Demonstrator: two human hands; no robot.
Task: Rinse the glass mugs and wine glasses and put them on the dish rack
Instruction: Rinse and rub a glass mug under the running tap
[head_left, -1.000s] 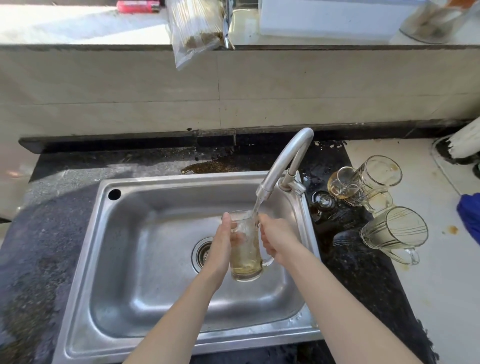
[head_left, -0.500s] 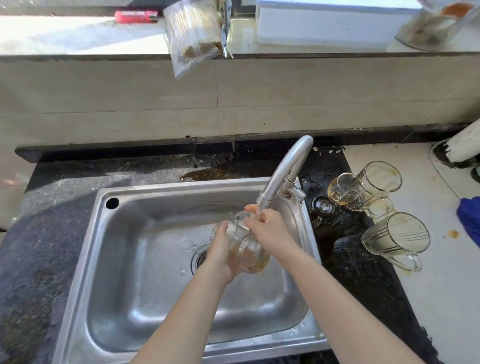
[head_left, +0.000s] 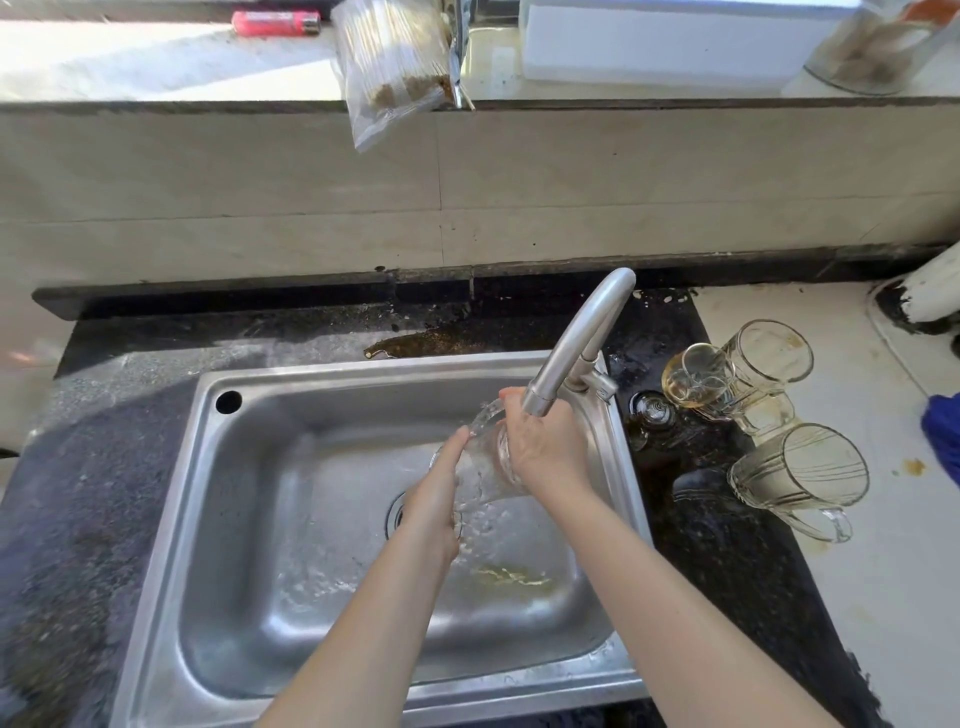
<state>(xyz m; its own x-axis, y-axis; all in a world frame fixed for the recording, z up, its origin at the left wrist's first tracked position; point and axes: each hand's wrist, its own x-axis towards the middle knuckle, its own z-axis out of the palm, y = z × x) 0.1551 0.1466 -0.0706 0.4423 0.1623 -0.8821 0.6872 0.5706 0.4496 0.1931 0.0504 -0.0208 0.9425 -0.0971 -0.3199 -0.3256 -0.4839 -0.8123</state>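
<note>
Over the steel sink (head_left: 208, 467), sunk in a wet, dark speckled counter (head_left: 104, 467), both hands grip a tilted glass mug (head_left: 483, 467) under the faucet (head_left: 571, 343) — left hand (head_left: 436, 499) wrapped round its side, right hand (head_left: 545, 447) curled over it. Beige wall tiles (head_left: 260, 182) behind — a stained mug (head_left: 800, 473) on its side to the right

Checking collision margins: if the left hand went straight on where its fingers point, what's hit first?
The glass mug: the left hand holds it, fingers against its side. Past that, likely the faucet spout, though depth is unclear.
</note>
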